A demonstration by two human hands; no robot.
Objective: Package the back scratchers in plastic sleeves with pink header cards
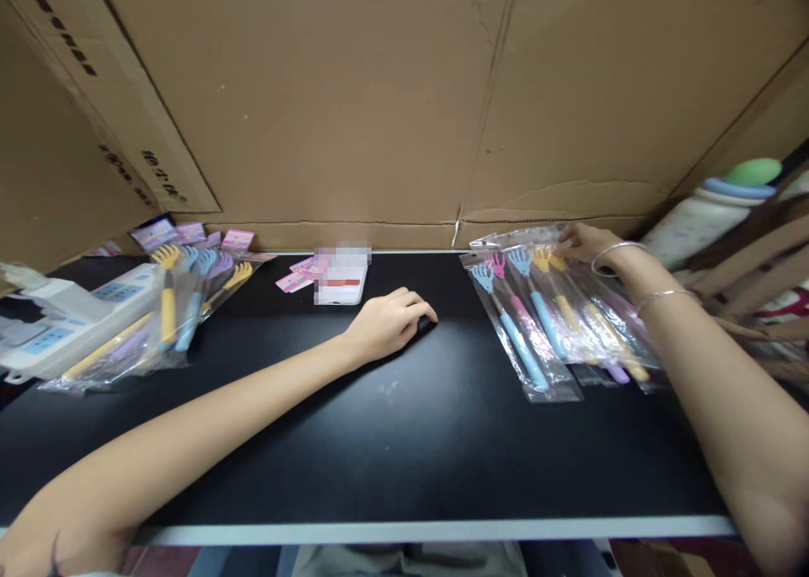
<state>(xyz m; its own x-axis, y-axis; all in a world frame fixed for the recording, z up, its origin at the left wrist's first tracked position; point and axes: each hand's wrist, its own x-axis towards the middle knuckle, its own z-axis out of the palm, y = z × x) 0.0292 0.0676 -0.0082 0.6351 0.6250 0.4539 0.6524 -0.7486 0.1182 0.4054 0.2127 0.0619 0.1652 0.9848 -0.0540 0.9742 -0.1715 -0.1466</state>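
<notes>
My left hand [390, 323] rests on the black table with nothing in it, its fingers loosely bent and the index finger stretched out to the right. At the right, my right hand [591, 247] is at the top edge of a row of back scratchers in clear plastic bags. Its fingertips are closed on the upper end of one bag, partly hidden behind the hand. In the row lie a blue back scratcher [519, 349], a pink back scratcher [524, 316] and several yellow ones, claw heads pointing away from me, bags overlapping.
More bagged back scratchers [168, 312] lie at the left against a white power strip [82, 328]. Pink cards [297, 275] and a phone [345, 278], partly blurred out, sit at the back. A white bottle [701, 223] stands far right. Cardboard walls [341, 97] enclose the table.
</notes>
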